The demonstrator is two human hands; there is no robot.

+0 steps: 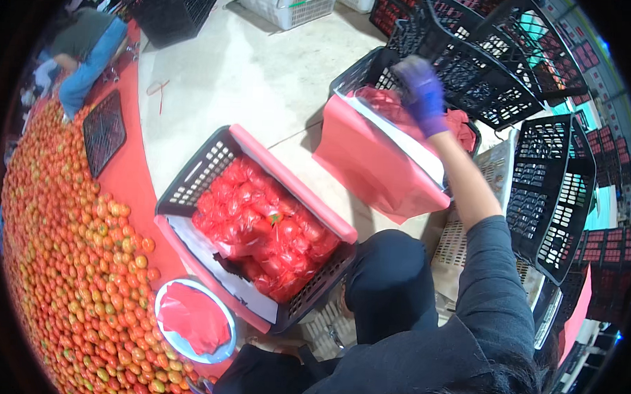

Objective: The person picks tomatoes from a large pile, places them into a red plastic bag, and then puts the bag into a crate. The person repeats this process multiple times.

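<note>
My right hand (419, 94), in a purple glove with grey fingers, is blurred above a black plastic crate (345, 81) at the upper right. Crumpled red plastic film (381, 101) fills this crate, and pink paper (369, 162) drapes over its near side. Whether the fingers grip anything is unclear. Of my left hand (205, 390), only a purple-gloved sliver shows at the bottom edge beside the tomatoes. Before my knees stands another black crate (191, 185), lined with pink paper and holding red film-wrapped tomatoes (278, 222). Left of it, a pale blue basin (226, 345) contains red sheets (194, 315).
A large heap of loose tomatoes (94, 272) covers the left side. A black crate lid-like panel (105, 133) lies on the red ground sheet there. Another person (88, 53) bends beyond it. Black crates (486, 72) lean at right; a white basket (288, 8) stands at the back.
</note>
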